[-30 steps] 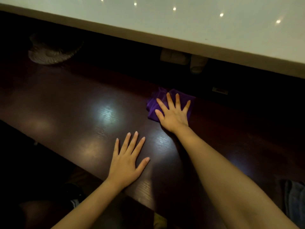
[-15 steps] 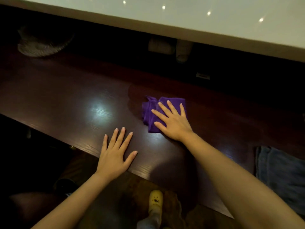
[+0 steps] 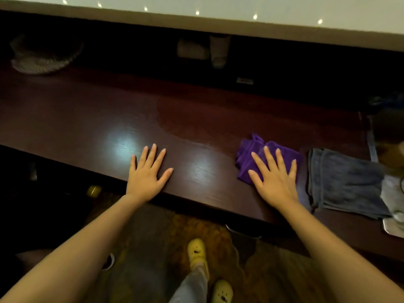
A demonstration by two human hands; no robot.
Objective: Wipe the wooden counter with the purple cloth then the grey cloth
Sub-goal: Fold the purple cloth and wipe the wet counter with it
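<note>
A dark wooden counter (image 3: 91, 119) runs across the head view. My right hand (image 3: 273, 178) lies flat, fingers spread, pressing down on a crumpled purple cloth (image 3: 249, 149) near the counter's front edge. Just to the right of it rests a folded grey cloth (image 3: 343, 180), apart from my hand. My left hand (image 3: 146, 171) is laid flat on the bare wood at the front edge, fingers apart, holding nothing. A damp streak shows on the wood behind the purple cloth.
A pale woven basket (image 3: 43, 55) sits at the far left back. Pale containers (image 3: 203, 51) stand in shadow under a light upper ledge (image 3: 240, 9). A metal tray corner (image 3: 393, 228) lies at the right edge. Below, feet in yellow clogs (image 3: 196, 252) stand on patterned floor.
My right hand has dragged the purple cloth rightward and toward the front edge, up beside the grey cloth. The left hand stays flat on the wood. The view shifted, bringing the grey cloth into sight.
</note>
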